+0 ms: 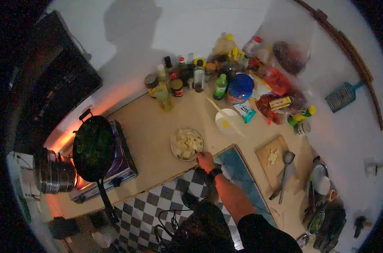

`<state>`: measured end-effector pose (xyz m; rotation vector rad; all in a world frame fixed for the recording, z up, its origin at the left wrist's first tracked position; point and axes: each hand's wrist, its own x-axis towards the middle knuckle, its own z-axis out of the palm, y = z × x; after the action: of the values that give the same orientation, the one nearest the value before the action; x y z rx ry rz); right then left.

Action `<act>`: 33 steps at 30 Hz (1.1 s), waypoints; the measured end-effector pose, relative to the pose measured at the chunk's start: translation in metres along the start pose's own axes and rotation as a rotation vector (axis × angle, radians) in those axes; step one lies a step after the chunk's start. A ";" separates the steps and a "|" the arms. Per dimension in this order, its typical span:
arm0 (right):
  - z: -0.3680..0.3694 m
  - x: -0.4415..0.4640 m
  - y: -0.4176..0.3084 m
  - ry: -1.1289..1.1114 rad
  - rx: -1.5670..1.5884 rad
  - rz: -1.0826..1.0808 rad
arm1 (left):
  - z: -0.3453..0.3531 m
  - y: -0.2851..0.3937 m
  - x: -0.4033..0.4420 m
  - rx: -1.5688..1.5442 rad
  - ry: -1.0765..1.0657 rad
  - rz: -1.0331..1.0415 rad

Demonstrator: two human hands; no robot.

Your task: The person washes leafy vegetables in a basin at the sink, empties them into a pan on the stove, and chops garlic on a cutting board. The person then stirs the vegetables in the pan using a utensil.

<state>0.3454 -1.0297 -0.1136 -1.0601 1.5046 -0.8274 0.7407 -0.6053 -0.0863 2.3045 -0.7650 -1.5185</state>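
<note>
A round plate [186, 144] heaped with pale, chunky food sits near the counter's front edge. At its lower right rim is my right hand [206, 161], a dark band on the wrist, with the fingers closed; what they hold, if anything, is too small to make out. My left hand does not show. Above and right of the plate stands a white bowl [227, 122] with chopsticks [219, 108] across it and something yellow inside.
At left a black wok [94, 147] with dark green contents rests on a stove, beside a steel pot [52, 170]. Bottles and jars line the wall. On the right are a cutting board [265, 157] with chopped pieces, a ladle [289, 158] and a knife [277, 192].
</note>
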 end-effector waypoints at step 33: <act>-0.193 -0.018 0.067 0.766 0.608 0.202 | -0.009 0.049 0.012 0.163 -0.151 0.037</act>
<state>0.1440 -0.9956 -0.1308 -0.1173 1.7504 -1.5195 0.7389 -0.6528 -0.0680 2.2931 -1.0004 -1.6853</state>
